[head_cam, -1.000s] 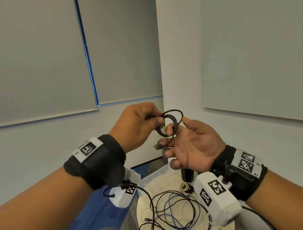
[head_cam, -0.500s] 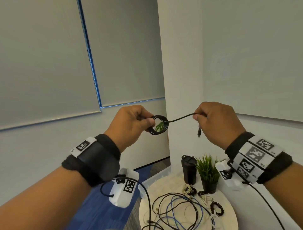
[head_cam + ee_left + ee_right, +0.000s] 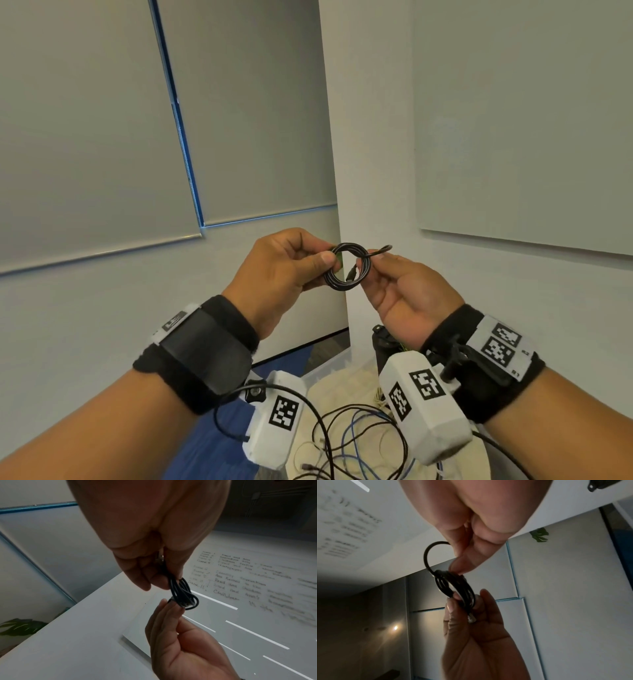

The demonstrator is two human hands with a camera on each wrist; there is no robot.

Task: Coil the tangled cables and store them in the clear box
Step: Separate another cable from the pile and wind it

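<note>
A short black cable (image 3: 347, 268) is wound into a small coil and held up at chest height. My left hand (image 3: 329, 262) pinches the coil's left side between thumb and fingers. At the coil's right side my right hand (image 3: 368, 265) pinches the free end (image 3: 381, 250), which arcs over the coil. In the left wrist view the coil (image 3: 181, 592) hangs between my left hand (image 3: 163, 580) and right hand (image 3: 173, 605). The right wrist view shows the right hand (image 3: 460, 566) holding the end loop (image 3: 426, 555), and the left hand (image 3: 465, 601) gripping the coil (image 3: 457, 586) with a metal plug (image 3: 471, 619) in it.
Below my hands a round white table (image 3: 339, 383) carries a tangle of black, blue and white cables (image 3: 356, 438). A black tumbler (image 3: 383, 346) stands at its back. A translucent box edge (image 3: 327, 368) shows at the table's left. Walls close in ahead and right.
Half a second ago the right hand held the cable end stretched out to the right. It has come back to the coil, and the end now loops over the coil's right side.
</note>
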